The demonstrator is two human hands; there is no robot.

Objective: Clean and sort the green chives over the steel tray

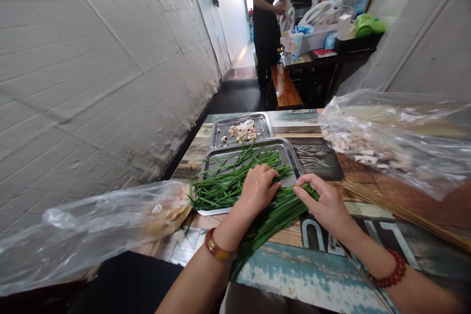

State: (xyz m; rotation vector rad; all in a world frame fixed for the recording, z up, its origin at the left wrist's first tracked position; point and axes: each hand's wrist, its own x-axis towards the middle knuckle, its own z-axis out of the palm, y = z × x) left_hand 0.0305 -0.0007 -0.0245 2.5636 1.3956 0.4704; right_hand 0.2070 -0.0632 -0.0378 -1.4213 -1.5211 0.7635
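My left hand lies over a pile of green garlic chives, its fingers curled down into the stalks. The pile lies in a metal tray. A longer bundle of chives runs beneath my left wrist toward the table's front edge. My right hand is closed in a pinch at the tray's right corner, beside the chives. A thin bamboo skewer passes under that hand, in line with its fingertips; its upper part is hidden.
Behind stands a second metal tray with small cut pieces. Clear plastic bags of food lie at left and right. Several loose skewers lie on the right. Beyond the table are a wooden bench and a standing person.
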